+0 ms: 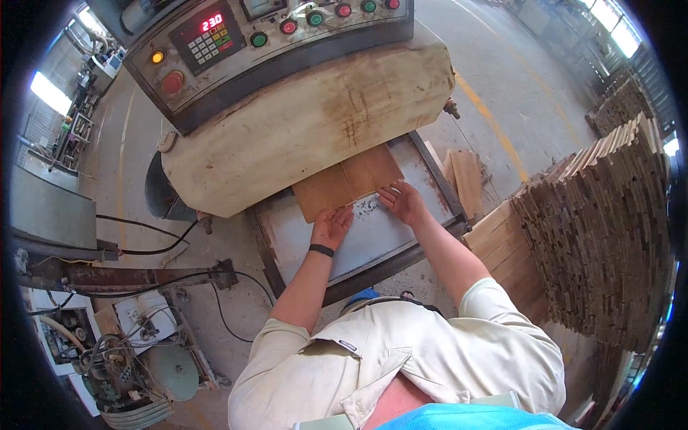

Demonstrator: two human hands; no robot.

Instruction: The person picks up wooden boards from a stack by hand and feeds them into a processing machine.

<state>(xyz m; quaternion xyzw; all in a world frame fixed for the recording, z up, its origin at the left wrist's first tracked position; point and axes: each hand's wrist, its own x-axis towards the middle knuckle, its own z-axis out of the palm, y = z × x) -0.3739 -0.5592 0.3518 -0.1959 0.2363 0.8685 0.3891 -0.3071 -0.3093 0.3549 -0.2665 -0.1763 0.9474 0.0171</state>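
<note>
Two brown wooden boards (pixel 351 181) lie side by side on a pale metal table (pixel 308 247), their far ends under the cream housing of a machine (pixel 315 118). My left hand (pixel 332 228), a black band on its wrist, touches the near edge of the left board with its fingers stretched out. At the near right corner of the right board is my right hand (pixel 403 203), palm partly turned up and fingers apart. Neither hand is wrapped round a board. Small dark specks or worn spots mark the table between the hands.
A control panel (pixel 265 50) with coloured buttons and a lit red display tops the machine. To my right rises a tall stack of wooden strips (pixel 595 229), beside pale boards (pixel 509 251). Black cables (pixel 172 247) and an opened machine with a green disc (pixel 172 373) are at left.
</note>
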